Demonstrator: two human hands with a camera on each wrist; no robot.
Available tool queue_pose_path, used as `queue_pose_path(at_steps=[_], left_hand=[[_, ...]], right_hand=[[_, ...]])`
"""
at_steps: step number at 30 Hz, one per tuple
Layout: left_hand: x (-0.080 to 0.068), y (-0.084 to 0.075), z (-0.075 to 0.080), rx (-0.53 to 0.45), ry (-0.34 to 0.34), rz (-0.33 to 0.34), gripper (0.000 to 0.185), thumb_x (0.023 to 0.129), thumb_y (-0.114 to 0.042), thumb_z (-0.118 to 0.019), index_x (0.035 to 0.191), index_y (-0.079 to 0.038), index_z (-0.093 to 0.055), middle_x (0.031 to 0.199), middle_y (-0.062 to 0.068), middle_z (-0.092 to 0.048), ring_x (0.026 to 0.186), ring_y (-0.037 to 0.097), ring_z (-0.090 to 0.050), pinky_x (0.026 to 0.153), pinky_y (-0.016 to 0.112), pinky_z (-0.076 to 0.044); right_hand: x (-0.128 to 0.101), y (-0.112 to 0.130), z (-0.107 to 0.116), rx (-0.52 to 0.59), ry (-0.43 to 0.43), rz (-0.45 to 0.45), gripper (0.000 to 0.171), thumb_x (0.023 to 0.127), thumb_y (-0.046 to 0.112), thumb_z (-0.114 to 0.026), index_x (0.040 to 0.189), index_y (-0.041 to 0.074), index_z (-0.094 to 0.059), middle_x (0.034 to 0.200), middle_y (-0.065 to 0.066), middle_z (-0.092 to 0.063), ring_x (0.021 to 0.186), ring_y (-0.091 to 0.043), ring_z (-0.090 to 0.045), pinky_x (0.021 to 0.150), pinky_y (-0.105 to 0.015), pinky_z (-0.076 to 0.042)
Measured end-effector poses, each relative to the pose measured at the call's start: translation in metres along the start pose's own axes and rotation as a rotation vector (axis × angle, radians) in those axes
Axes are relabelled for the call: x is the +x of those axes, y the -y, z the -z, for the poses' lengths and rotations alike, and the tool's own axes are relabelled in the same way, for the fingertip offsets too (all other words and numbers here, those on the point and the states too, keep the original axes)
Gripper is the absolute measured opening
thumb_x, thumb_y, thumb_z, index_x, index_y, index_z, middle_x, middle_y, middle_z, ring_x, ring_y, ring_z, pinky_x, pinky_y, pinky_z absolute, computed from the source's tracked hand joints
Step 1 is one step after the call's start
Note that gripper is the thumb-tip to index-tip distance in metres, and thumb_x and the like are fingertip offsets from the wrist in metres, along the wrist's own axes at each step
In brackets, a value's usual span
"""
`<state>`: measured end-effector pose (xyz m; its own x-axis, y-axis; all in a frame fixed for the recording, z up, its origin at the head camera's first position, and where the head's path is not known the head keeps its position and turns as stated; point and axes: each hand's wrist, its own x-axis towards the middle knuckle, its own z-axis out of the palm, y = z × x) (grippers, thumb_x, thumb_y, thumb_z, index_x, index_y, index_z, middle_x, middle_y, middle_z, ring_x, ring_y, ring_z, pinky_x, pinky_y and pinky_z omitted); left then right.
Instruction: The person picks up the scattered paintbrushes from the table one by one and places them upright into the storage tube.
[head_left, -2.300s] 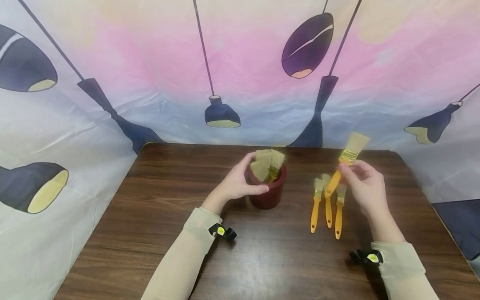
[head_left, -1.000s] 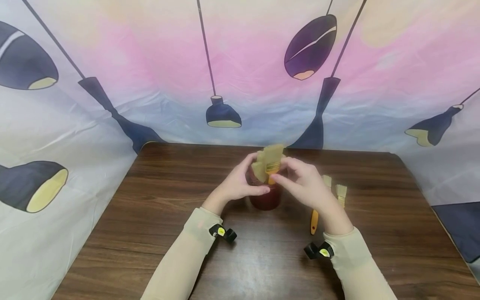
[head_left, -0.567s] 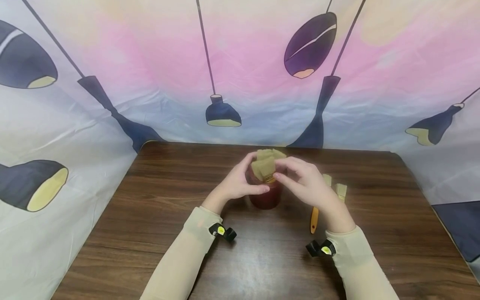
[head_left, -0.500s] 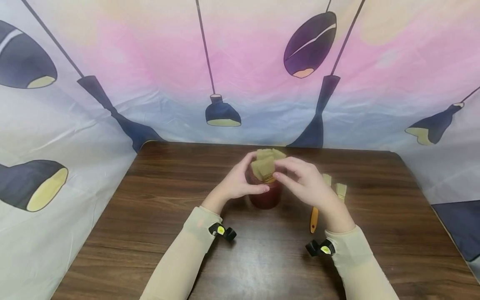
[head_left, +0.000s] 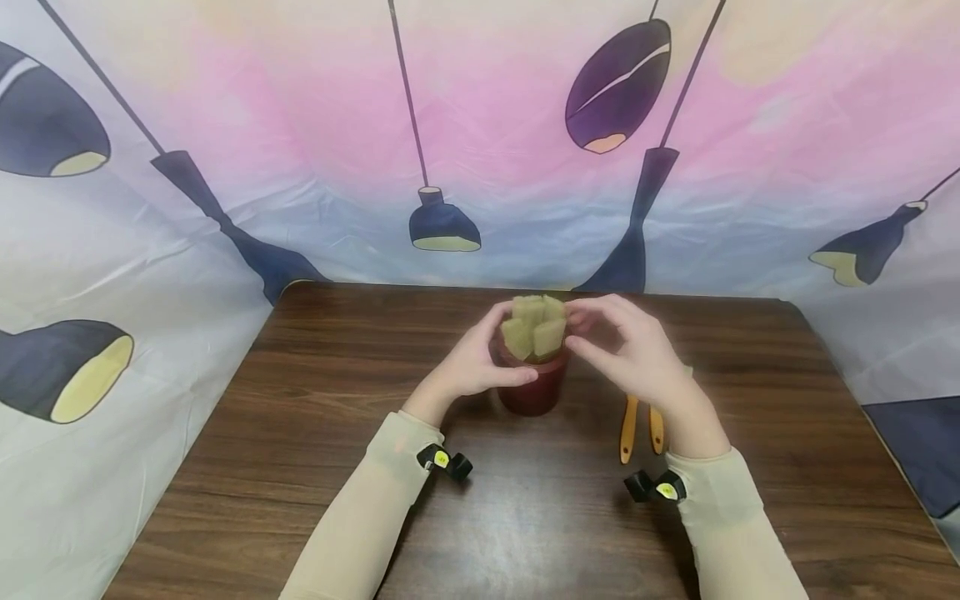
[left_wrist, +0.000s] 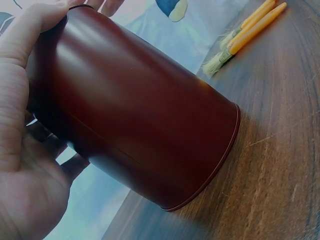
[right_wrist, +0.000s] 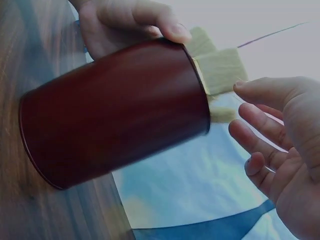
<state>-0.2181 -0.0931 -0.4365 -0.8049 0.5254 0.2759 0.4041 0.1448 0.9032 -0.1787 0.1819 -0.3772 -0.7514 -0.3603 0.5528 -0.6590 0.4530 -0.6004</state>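
Observation:
A dark red cup [head_left: 531, 393] stands upright on the table, several flat paintbrushes [head_left: 550, 337] in it with pale bristles upward. My left hand [head_left: 467, 365] holds the cup from the left, thumb and fingers around its upper part. Just right of the rim is my right hand [head_left: 636, 348], fingers spread and curved, nothing held. In the right wrist view its thumb tip lies at the edge of one brush's bristles [right_wrist: 222, 71]; I cannot tell whether they touch. The brush handles inside the cup are hidden.
Loose paintbrushes with orange handles [head_left: 628, 432] lie on the brown wooden table [head_left: 315, 433], right of the cup and partly hidden under my right forearm. A printed cloth backdrop [head_left: 315, 150] with lamp pictures hangs behind the table's far edge.
My right hand brought a paintbrush from the right to the cup and lowered it in among the others. Its fingers have since let go and drawn slightly right. The left hand stays on the cup.

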Motion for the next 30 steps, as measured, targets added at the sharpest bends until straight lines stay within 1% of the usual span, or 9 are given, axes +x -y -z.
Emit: queue_pose_path(at_steps=[5, 8, 11, 14, 17, 22, 26, 30], left_hand=[[0.0, 0.0, -0.001, 0.004, -0.005, 0.001, 0.097, 0.08, -0.012, -0.095, 0.162, -0.017, -0.043, 0.152, 0.006, -0.057, 0.129, 0.025, -0.063, 0.106, 0.046, -0.057], [0.0, 0.0, 0.0, 0.001, -0.007, -0.002, 0.097, 0.08, -0.011, -0.095, 0.162, -0.017, -0.043, 0.151, 0.006, -0.058, 0.128, 0.025, -0.063, 0.105, 0.045, -0.057], [0.001, 0.001, 0.0, 0.003, -0.007, -0.002, 0.097, 0.079, -0.011, -0.095, 0.161, -0.017, -0.044, 0.151, 0.005, -0.058, 0.129, 0.024, -0.063, 0.108, 0.045, -0.056], [0.0, 0.001, 0.0, 0.017, -0.011, 0.002, 0.097, 0.079, -0.013, -0.096, 0.161, -0.016, -0.044, 0.151, 0.004, -0.058, 0.129, 0.023, -0.062, 0.109, 0.044, -0.054], [0.0, 0.002, -0.001, 0.014, -0.01, 0.006, 0.097, 0.079, -0.014, -0.097, 0.16, -0.015, -0.044, 0.149, 0.006, -0.059, 0.128, 0.024, -0.062, 0.109, 0.045, -0.055], [0.001, 0.001, -0.002, 0.017, -0.012, 0.021, 0.097, 0.079, -0.014, -0.096, 0.16, -0.015, -0.044, 0.148, 0.007, -0.059, 0.126, 0.024, -0.063, 0.107, 0.045, -0.056], [0.0, 0.0, -0.002, 0.022, -0.014, 0.031, 0.096, 0.079, -0.016, -0.096, 0.16, -0.015, -0.044, 0.149, 0.006, -0.059, 0.128, 0.024, -0.063, 0.109, 0.045, -0.054], [-0.001, -0.002, -0.001, 0.015, -0.014, 0.033, 0.096, 0.079, -0.015, -0.096, 0.16, -0.015, -0.044, 0.15, 0.006, -0.059, 0.129, 0.024, -0.062, 0.111, 0.046, -0.053]], right_hand=[[-0.004, -0.006, 0.013, -0.014, -0.009, -0.057, 0.043, 0.092, 0.002, -0.087, 0.133, 0.009, -0.074, 0.113, -0.001, -0.077, 0.102, -0.016, -0.072, 0.082, -0.021, -0.056], [-0.006, -0.01, 0.02, -0.044, -0.008, -0.098, 0.043, 0.094, 0.005, -0.086, 0.135, 0.01, -0.073, 0.116, -0.002, -0.077, 0.102, -0.015, -0.072, 0.082, -0.02, -0.056], [-0.009, -0.014, 0.027, -0.074, -0.013, -0.145, 0.041, 0.096, 0.008, -0.084, 0.136, 0.011, -0.073, 0.116, -0.001, -0.077, 0.103, -0.014, -0.071, 0.081, -0.018, -0.055], [-0.014, -0.018, 0.033, -0.101, -0.011, -0.183, 0.039, 0.098, 0.011, -0.083, 0.136, 0.012, -0.073, 0.114, -0.002, -0.077, 0.102, -0.017, -0.072, 0.079, -0.019, -0.055], [-0.022, -0.025, 0.037, -0.138, -0.009, -0.204, 0.037, 0.099, 0.013, -0.083, 0.135, 0.012, -0.073, 0.113, -0.003, -0.076, 0.101, -0.021, -0.072, 0.078, -0.02, -0.055], [-0.039, -0.04, 0.042, -0.219, -0.023, -0.241, 0.034, 0.098, 0.015, -0.082, 0.131, 0.009, -0.073, 0.11, -0.005, -0.076, 0.098, -0.023, -0.071, 0.077, -0.019, -0.052], [-0.055, -0.052, 0.047, -0.265, -0.016, -0.312, 0.034, 0.099, 0.02, -0.082, 0.129, 0.006, -0.074, 0.107, -0.007, -0.076, 0.096, -0.025, -0.071, 0.078, -0.023, -0.052], [-0.071, -0.062, 0.053, -0.292, 0.015, -0.409, 0.042, 0.098, 0.029, -0.084, 0.129, 0.004, -0.073, 0.107, -0.012, -0.077, 0.092, -0.028, -0.072, 0.076, -0.033, -0.055]])
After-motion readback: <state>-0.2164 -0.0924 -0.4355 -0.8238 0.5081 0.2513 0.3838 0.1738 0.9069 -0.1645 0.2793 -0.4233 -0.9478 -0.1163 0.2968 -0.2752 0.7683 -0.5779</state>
